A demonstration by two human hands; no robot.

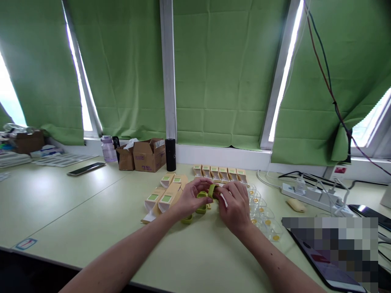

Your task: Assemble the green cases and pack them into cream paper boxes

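Both hands (214,199) pinching green plastic ring (211,189) (glossy, rounded), cardboard boxes (165,195) beside

- A small green loop piece (211,190), olive and glossy, stands on edge, pinched between the left hand (190,198) and the right hand (236,206).
- More green pieces (187,220) lie on the bench (195,260) just beneath it.

The green tabletop (76,203) carries small tan cartons (165,195) (green windows up), a phone (86,168) at nine o'clock, power strip (311,194) at three, cardboard boxes (149,154) at eleven.
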